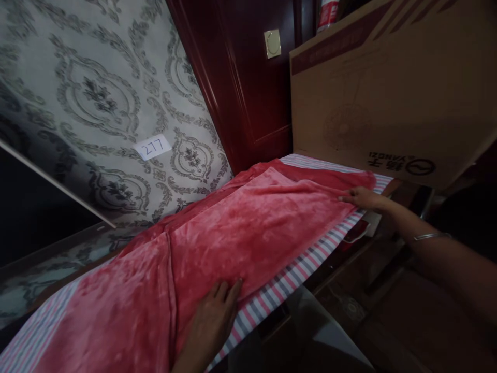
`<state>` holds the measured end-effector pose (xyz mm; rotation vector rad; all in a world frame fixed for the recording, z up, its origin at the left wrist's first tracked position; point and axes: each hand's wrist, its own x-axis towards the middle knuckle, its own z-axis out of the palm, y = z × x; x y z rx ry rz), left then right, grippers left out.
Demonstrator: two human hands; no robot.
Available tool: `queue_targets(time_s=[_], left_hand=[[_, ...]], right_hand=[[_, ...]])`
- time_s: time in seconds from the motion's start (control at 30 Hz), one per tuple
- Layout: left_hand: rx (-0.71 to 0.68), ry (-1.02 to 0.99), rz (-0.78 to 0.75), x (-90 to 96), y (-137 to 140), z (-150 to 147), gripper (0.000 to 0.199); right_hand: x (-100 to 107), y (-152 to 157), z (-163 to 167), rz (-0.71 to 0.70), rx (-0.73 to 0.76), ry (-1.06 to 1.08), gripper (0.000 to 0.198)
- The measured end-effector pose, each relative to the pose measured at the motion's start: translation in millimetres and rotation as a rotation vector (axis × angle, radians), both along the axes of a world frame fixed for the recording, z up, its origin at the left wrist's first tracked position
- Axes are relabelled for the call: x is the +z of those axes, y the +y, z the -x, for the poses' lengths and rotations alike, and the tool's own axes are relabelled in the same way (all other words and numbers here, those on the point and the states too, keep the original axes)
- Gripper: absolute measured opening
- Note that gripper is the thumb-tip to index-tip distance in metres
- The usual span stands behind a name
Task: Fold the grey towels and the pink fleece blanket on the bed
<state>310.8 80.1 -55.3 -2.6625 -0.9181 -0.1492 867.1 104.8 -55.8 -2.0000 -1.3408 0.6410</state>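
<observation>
A red plush blanket [233, 223] lies spread over a striped cloth [267, 303] on a long narrow surface. Across its left part runs a raised fold. My left hand [215, 316] rests on the blanket by the near edge, its fingers stretched out over the pile. At the far right corner, my right hand [363, 198] has the blanket's edge pinched between thumb and fingers. A bangle circles my right wrist.
A large cardboard box [388, 98] stands at the far right end. Behind the blanket are patterned wallpaper [101, 98], a paper label [153, 147] reading 277, and a dark red panel [248, 77]. A black screen [34, 202] is at the left.
</observation>
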Motion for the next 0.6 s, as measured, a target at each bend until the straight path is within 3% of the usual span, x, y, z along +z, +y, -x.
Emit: queue_targets(time_s=[0.27,0.4,0.6], left_hand=[[0.096,0.028,0.129,8.2,-4,-13,0.057],[0.126,-0.033,0.249,21.9,-7,-16,0.048],[0.173,-0.117,0.538,63.0,6,-29,0.033]], right_hand=[[2,9,3,0.014,-0.077,-0.119,0.021],[-5,10,8,0.036,-0.145,-0.181,0.033],[-22,1,17,-0.026,-0.250,-0.289,0.048]])
